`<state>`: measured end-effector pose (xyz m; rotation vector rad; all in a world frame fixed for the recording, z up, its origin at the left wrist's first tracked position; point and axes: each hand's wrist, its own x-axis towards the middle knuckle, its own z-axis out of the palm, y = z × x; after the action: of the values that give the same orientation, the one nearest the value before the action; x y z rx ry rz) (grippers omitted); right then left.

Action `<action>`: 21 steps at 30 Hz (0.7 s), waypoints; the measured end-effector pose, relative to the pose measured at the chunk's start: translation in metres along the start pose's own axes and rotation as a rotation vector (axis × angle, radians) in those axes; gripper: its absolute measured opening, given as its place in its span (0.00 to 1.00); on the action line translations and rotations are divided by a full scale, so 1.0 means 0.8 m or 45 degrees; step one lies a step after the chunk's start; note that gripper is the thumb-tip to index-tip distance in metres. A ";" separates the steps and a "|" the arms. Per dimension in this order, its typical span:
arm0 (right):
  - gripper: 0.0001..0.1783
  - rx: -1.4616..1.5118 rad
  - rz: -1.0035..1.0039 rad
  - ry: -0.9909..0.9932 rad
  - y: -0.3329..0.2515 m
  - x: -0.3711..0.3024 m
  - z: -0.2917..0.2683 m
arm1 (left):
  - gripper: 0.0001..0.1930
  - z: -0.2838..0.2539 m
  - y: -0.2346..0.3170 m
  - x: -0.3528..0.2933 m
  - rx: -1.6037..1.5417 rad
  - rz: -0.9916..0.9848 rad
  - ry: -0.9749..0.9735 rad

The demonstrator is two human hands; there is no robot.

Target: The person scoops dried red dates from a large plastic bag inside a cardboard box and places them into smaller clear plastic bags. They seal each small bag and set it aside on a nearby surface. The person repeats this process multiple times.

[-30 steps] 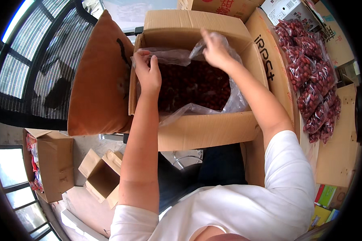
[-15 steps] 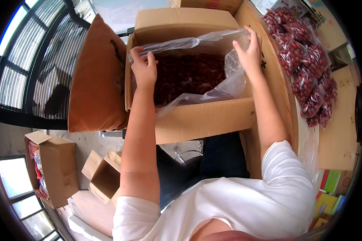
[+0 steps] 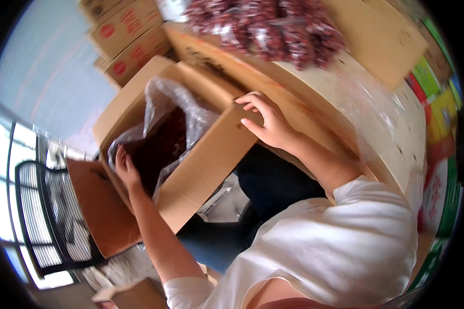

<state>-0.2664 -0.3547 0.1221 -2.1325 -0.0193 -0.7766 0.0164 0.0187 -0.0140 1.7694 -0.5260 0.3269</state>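
Observation:
An open cardboard box [image 3: 211,167] stands tilted in view before me, lined with a clear plastic bag [image 3: 183,98]. Dark red fruits [image 3: 165,139], like red dates, lie inside, partly shaded and covered by the liner. At the box's left side my left hand [image 3: 127,167] rests against the liner, fingers stretched out and nothing visibly gripped. My right hand [image 3: 265,119] is at the box's near right corner, thumb and fingers apart. Whether its fingertips touch the cardboard I cannot tell.
Several clear bags of red fruits [image 3: 273,31] lie on the table [image 3: 392,118] beyond my right arm. Stacked cartons [image 3: 129,41] stand behind the box. A brown cushion [image 3: 100,206] leans on a black chair [image 3: 56,216] at left. Loose clear plastic [image 3: 371,108] drapes the table.
The view has swung toward the right. My right hand has left the liner's far right edge for the box's near corner. The liner's edges have folded inward; my left hand stays at the left side.

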 end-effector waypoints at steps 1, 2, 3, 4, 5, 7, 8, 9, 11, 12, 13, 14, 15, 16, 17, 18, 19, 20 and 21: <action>0.21 -0.023 -0.007 0.030 -0.004 -0.010 -0.025 | 0.16 0.011 -0.003 0.000 -0.007 0.052 -0.007; 0.20 -0.160 -0.002 0.067 -0.012 -0.020 -0.053 | 0.14 0.015 0.010 -0.002 -0.003 -0.024 -0.069; 0.20 -0.281 0.001 0.087 -0.022 -0.027 -0.079 | 0.14 0.017 0.014 -0.005 -0.030 -0.025 -0.090; 0.20 -0.408 0.004 0.101 -0.026 -0.035 -0.100 | 0.14 0.017 0.013 -0.005 0.017 -0.042 -0.141; 0.22 -0.477 0.040 0.129 -0.021 -0.044 -0.121 | 0.13 0.015 0.011 -0.005 0.042 -0.062 -0.165; 0.24 -0.733 0.179 0.121 -0.035 -0.062 -0.169 | 0.13 0.017 0.011 -0.006 0.096 -0.118 -0.181; 0.25 -0.860 0.251 0.115 -0.043 -0.072 -0.192 | 0.12 0.022 0.015 -0.006 0.115 -0.151 -0.176; 0.26 -1.044 0.339 0.134 -0.043 -0.082 -0.211 | 0.12 0.027 0.018 -0.005 0.134 -0.185 -0.170; 0.36 -1.376 0.542 0.137 -0.032 -0.106 -0.236 | 0.11 0.016 -0.002 0.006 0.224 0.182 -0.213; 0.40 -1.398 0.658 0.092 -0.029 -0.120 -0.246 | 0.12 0.013 -0.020 0.010 0.265 0.361 -0.234; 0.44 -1.421 0.777 0.049 -0.028 -0.135 -0.255 | 0.13 0.013 -0.035 0.011 0.219 0.181 -0.345; 0.48 -1.430 0.892 -0.003 -0.027 -0.142 -0.257 | 0.13 0.016 -0.036 0.013 0.230 0.135 -0.404; 0.56 -1.360 1.038 -0.133 -0.035 -0.143 -0.263 | 0.13 0.019 -0.036 0.012 0.243 0.088 -0.458; 0.56 -1.370 1.043 -0.119 -0.042 -0.148 -0.268 | 0.13 0.022 -0.036 0.006 0.255 0.032 -0.513; 0.56 -1.363 1.026 -0.125 -0.044 -0.153 -0.270 | 0.13 0.018 -0.035 0.001 0.283 -0.010 -0.534; 0.56 -1.353 1.003 -0.138 -0.047 -0.157 -0.271 | 0.13 0.022 -0.030 0.001 0.314 -0.060 -0.547; 0.55 -1.322 1.033 -0.136 -0.053 -0.160 -0.273 | 0.13 0.029 -0.020 0.000 0.450 -0.057 -0.569; 0.55 -1.276 1.045 -0.145 -0.052 -0.164 -0.274 | 0.14 0.032 -0.005 0.000 0.605 -0.065 -0.576; 0.54 -1.264 1.054 -0.130 -0.049 -0.174 -0.279 | 0.14 0.050 0.016 0.003 0.612 -0.043 -0.651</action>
<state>-0.5065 -0.4564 0.1765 -2.6966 1.3466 -0.1433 0.0094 -0.0228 -0.0126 2.3434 -0.8263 -0.0395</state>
